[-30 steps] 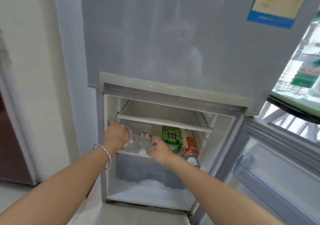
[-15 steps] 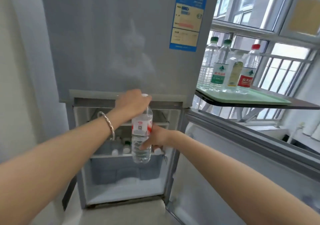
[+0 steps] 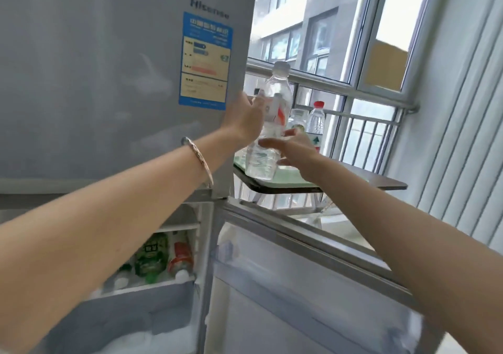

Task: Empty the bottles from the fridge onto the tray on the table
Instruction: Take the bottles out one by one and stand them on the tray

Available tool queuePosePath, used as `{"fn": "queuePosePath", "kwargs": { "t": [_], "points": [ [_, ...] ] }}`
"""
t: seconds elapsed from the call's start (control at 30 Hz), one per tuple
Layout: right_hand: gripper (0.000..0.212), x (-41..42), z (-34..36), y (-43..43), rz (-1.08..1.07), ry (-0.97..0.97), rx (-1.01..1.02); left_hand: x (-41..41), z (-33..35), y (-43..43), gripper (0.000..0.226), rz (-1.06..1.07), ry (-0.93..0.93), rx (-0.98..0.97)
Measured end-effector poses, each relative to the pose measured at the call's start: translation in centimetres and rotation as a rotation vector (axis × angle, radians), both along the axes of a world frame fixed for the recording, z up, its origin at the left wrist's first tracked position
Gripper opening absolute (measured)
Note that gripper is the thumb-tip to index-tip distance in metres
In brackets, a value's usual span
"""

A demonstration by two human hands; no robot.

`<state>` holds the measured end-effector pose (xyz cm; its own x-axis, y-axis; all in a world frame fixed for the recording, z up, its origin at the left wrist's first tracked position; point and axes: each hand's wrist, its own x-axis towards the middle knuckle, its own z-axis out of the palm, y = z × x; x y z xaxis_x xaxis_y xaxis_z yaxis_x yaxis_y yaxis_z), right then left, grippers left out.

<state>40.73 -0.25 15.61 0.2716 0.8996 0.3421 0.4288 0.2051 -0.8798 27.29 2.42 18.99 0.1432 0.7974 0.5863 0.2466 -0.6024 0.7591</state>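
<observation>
Nearest, several bottles (image 3: pixel 163 255) are lying in the fridge (image 3: pixel 114 245), awaiting removal. Beyond, the left hand (image 3: pixel 246 119) is gripping a clear bottle (image 3: pixel 268 125) above the tray (image 3: pixel 288 181); the right hand (image 3: pixel 292 148) is hovering open-fingered beside it. Farther, a red-capped bottle (image 3: pixel 315 122) is already standing on the tray, on the tabletop (image 3: pixel 381 181).

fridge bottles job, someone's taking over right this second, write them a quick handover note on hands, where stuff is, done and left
Left hand: gripping a clear water bottle upright, held over the near edge of the green tray.
Right hand: open, fingers spread beside the bottle's lower part, not gripping.
Done: at least one red-capped bottle stands on the tray; others are hidden behind the hands.
Left: set this bottle down, then fetch those in the open fridge: a green-labelled bottle, a red-labelled bottle, and a few more beside them.
</observation>
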Motion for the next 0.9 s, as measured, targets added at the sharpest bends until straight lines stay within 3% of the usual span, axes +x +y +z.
{"fn": "queuePosePath", "kwargs": {
  "t": [0.03,0.17,0.2,0.3,0.53,0.67,0.73,0.83,0.9],
  "points": [
    [0.054,0.8,0.1,0.9,-0.054,0.007,0.032,1.0,-0.4,0.5,0.052,-0.021,0.026,-0.03],
    [0.117,1.9,-1.6,5.3,-0.249,-0.088,0.051,4.2,-3.1,2.7,0.076,-0.044,0.174,-0.178],
    [0.116,2.1,-2.3,6.5,-0.269,-0.109,0.042,4.8,-3.9,3.1,0.074,-0.079,0.146,-0.234],
    [0.088,1.8,-3.9,9.5,-0.33,-0.142,0.042,5.5,-5.7,4.6,0.066,-0.171,-0.032,-0.37],
    [0.092,0.5,-4.2,13.1,-0.373,-0.221,-0.064,5.3,-6.8,7.8,0.063,-0.203,-0.113,-0.386],
    [0.082,0.7,-4.6,12.3,-0.345,-0.199,-0.027,5.5,-7.3,8.0,0.07,-0.228,-0.102,-0.387],
    [0.072,0.4,-4.8,10.9,-0.386,-0.185,0.071,5.2,-7.8,7.4,0.072,-0.197,-0.065,-0.347],
    [0.052,-1.4,-4.8,8.3,-0.378,-0.221,0.269,3.9,-7.6,6.2,0.055,-0.074,-0.027,-0.19],
    [0.045,-3.9,-5.3,6.5,-0.296,-0.242,0.272,1.9,-7.4,4.9,0.048,-0.014,-0.012,-0.128]
  ]
}}
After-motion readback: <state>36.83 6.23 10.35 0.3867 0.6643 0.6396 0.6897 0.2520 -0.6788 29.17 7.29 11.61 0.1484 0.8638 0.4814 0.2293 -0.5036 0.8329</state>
